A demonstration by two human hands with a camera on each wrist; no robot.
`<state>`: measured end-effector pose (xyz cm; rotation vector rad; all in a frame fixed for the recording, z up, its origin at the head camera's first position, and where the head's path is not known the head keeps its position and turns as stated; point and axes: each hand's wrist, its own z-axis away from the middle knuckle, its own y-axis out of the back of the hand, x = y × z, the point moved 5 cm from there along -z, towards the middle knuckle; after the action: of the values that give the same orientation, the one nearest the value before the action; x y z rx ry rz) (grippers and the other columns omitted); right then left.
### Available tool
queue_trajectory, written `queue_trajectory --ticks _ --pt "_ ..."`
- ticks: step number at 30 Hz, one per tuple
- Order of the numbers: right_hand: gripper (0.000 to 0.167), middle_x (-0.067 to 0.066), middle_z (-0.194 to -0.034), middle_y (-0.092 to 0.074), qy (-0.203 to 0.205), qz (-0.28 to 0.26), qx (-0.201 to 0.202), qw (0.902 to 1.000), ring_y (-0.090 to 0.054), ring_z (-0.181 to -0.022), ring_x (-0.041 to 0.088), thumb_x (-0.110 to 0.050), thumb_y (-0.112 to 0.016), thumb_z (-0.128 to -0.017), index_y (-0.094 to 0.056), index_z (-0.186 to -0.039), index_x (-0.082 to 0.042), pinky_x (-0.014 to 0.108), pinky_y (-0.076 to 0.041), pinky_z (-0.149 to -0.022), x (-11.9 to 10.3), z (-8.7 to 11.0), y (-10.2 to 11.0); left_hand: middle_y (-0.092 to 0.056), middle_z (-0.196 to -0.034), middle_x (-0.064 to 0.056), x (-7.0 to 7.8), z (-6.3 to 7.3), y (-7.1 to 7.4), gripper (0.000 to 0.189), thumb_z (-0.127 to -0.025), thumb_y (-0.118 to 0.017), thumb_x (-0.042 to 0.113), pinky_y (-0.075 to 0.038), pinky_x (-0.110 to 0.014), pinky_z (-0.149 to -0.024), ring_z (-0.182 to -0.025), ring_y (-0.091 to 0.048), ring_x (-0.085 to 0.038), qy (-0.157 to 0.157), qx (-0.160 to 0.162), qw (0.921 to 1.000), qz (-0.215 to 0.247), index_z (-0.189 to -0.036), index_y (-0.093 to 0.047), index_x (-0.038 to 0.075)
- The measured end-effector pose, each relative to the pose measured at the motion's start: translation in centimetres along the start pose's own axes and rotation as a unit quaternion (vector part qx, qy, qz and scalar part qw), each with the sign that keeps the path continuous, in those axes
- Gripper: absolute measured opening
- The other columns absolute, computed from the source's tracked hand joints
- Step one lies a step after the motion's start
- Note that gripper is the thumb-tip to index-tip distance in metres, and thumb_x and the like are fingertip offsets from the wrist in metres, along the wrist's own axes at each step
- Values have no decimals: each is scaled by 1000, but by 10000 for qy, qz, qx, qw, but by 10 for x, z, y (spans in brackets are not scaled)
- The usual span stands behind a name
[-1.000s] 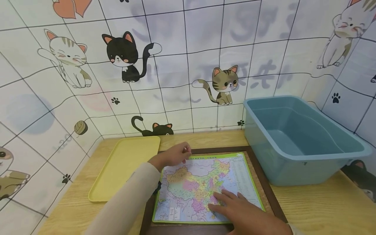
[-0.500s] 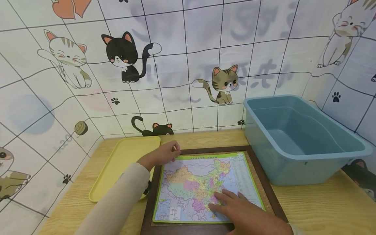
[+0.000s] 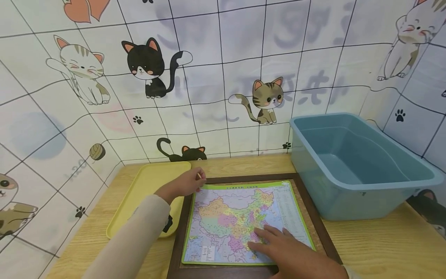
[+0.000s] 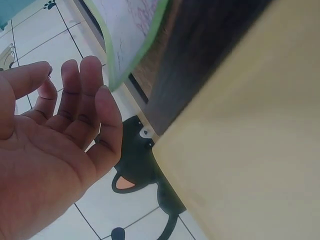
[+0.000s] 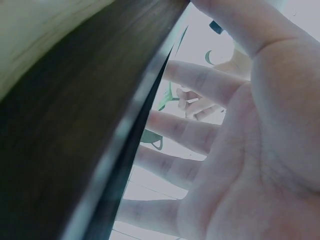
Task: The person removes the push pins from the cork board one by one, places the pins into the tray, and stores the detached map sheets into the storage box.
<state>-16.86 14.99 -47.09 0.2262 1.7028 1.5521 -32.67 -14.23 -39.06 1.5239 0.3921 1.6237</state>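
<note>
Resting at left is one smooth, round-cornered yellow tray (image 3: 156, 174). The left hand (image 3: 182, 183), fingers loosely bent, hangs just beside the upper-left corner of one glossy map (image 3: 226, 217), lower centre, on one brown-rimmed board (image 3: 223, 273). The right hand (image 3: 292, 250) rests on the map's lower right, fingers spread apart. One blue plastic tub (image 3: 362, 205) stands at right.

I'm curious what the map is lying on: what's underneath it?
Along the right edge of the map, a strip of brown panel shows beneath, bordered by a dark frame. The rest beneath is covered; the right hand hides the map's lower right corner.
</note>
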Motion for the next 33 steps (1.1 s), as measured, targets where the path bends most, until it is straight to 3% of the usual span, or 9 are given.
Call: queue_trajectory --ticks 6,11,21,30,33 --pt "88 11 -159 -38 2 -114 -48 9999 -35 -142 50 -77 -65 -72 -47 -148 -35 79 -34 -96 -15 2 13 -58 -87 -10 -8 5 4 9 -106 -48 16 -41 -28 -59 -73 -54 -21 7 -4 10000 -63 -105 -50 7" --pt "88 14 -158 -39 -127 -77 -223 9996 -35 -142 49 -71 -71 -73 -49 -148 -30 76 -36 -98 -31 5 29 -56 -86 -10 -15 7 5 9 -105 -49 15 -40 -28 -62 -75 -53 -21 64 -13 10000 29 -104 -50 6" --pt "89 11 -160 -37 46 -181 -80 9998 -34 -143 50 -78 -63 -73 -44 -149 -36 78 -34 -96 -15 3 14 -57 -91 -10 -27 16 10 9 -105 -48 13 -42 -29 -65 -81 -57 -23 129 71 9999 51 -103 -48 5" --pt "88 13 -157 -40 -268 30 -288 9992 -36 -143 48 -68 -74 -72 -50 -147 -27 73 -36 -100 -40 5 36 -58 -90 -12 -37 18 14 10 -104 -50 14 -42 -29 -61 -78 -58 -23 143 167 9997 -97 -103 -50 4" --pt "88 12 -158 -39 -202 22 -221 9995 -36 -143 48 -70 -72 -73 -48 -148 -30 74 -37 -99 -35 5 31 -59 -91 -12 -43 19 15 9 -104 -51 14 -43 -30 -63 -79 -59 -22 193 195 9996 -94 -102 -50 5"
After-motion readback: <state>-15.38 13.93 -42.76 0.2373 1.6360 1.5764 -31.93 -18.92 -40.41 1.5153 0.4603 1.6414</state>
